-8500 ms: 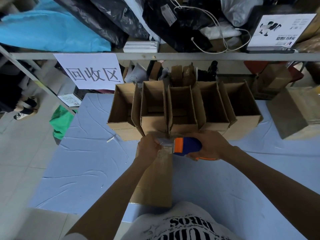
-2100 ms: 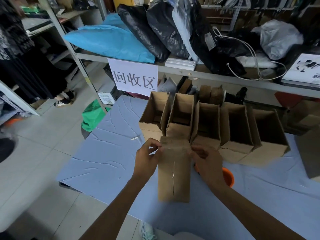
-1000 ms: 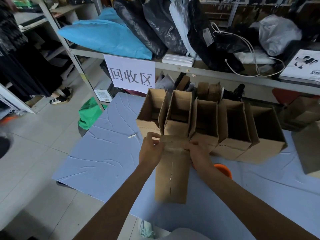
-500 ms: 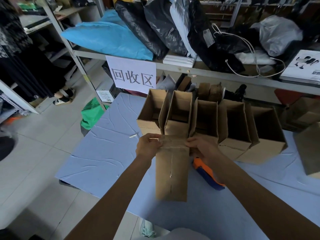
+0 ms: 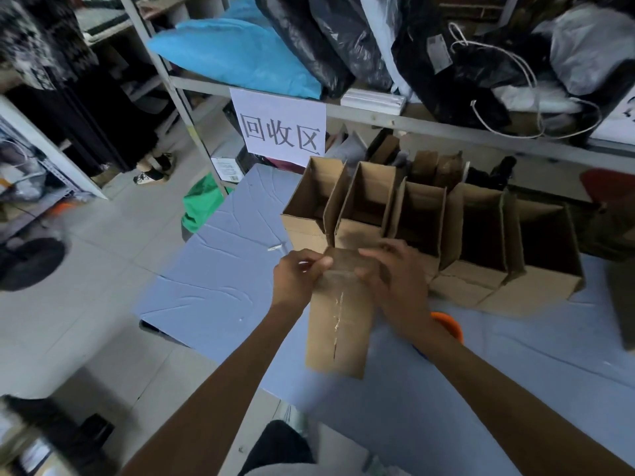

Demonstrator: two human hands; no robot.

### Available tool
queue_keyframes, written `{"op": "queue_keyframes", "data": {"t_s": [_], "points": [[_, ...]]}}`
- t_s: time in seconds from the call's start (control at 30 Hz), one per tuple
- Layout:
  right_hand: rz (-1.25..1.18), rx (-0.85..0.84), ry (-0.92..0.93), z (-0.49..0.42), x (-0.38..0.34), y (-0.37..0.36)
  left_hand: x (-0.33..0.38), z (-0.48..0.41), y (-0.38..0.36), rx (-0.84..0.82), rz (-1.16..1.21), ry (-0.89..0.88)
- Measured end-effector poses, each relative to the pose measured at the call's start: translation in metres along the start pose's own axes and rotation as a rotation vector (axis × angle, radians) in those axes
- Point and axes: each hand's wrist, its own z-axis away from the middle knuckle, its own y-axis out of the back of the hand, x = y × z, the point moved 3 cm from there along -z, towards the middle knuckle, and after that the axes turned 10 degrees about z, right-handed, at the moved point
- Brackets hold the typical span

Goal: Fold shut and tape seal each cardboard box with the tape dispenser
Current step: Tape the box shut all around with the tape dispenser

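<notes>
Both let go of the tape dispenser (image 5: 448, 324), now lying just right of the box (image 5: 338, 338); I see left hand (image 5: 297, 278) and right hand (image 5: 395, 280) gripping its far end, pressing tape; seal nearly done, I judge.

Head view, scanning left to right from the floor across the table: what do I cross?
Green bundle on the floor → left hand → taped brown cardboard box → right hand → orange tape dispenser.

We're in a stockroom packing area: a metal shelf (image 5: 446, 128) loaded with bagged goods (image 5: 309, 46), a paper sign (image 5: 280, 127) hanging from it, open cardboard boxes (image 5: 364, 201) lined up on the table (image 5: 213, 286) below it.
</notes>
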Motion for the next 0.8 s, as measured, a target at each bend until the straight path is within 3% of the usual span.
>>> {"op": "queue_keyframes", "data": {"t_s": [0.07,0.17,0.4,0.53,0.7,0.8], "points": [[0.074,-0.067,0.165,0.003,-0.004,-0.005,-0.003,0.001,0.004,-0.072,-0.042,-0.073],[0.076,-0.092,0.153,0.004,-0.008,-0.007,-0.008,0.0,0.006,-0.172,-0.156,-0.189],[0.171,0.035,0.161,0.005,-0.009,-0.022,-0.001,-0.004,0.002,-0.127,-0.284,-0.232],[0.18,0.001,-0.02,0.005,-0.025,-0.01,0.002,-0.009,0.0,-0.161,-0.252,-0.253],[0.24,0.081,-0.041,0.018,-0.035,-0.007,-0.011,-0.006,0.005,-0.278,-0.079,-0.231],[0.327,0.075,-0.183,0.024,-0.031,-0.011,-0.018,0.005,0.003,-0.402,-0.237,-0.168]]}}
